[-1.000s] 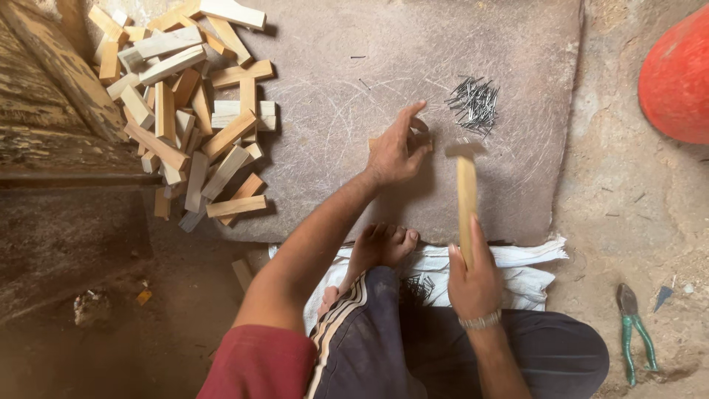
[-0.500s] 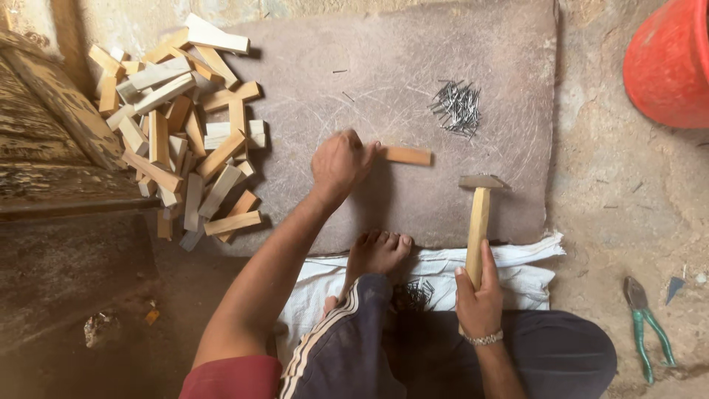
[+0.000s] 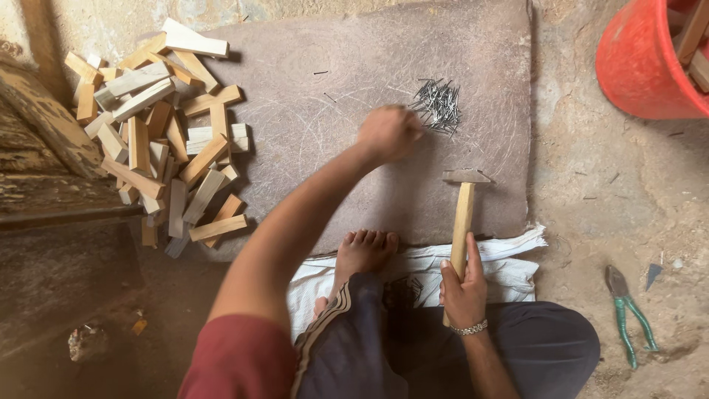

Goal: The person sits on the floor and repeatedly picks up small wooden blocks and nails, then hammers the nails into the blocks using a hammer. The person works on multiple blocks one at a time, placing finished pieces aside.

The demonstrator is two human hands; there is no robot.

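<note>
Nails point(image 3: 438, 103) lie in a loose grey heap toward the far right of the flat stone slab point(image 3: 310, 140), and my left hand point(image 3: 388, 133) is at the heap's near edge, knuckles up, fingers curled under. Whether that grip has closed on a nail or is only bunched beside them I cannot tell, since the fingertips are hidden beneath the hand. My right hand point(image 3: 462, 284) is clamped around the lower end of the hammer point(image 3: 463, 214), its wooden handle running away from me and its metal head resting on the slab, near the nails but apart from them. To do this well, I judge I should pinch a single nail out of the tangle rather than drag several, and keep the hammer low and quiet while the other hand works. My bare foot point(image 3: 362, 251) rests at the slab's near edge on a white cloth point(image 3: 509, 262). To the left sits a jumbled pile of wooden blocks point(image 3: 162, 140), partly on the slab. A red bucket point(image 3: 650, 66) stands at the upper right, and green-handled pliers point(image 3: 628, 314) lie on the ground to my right.
</note>
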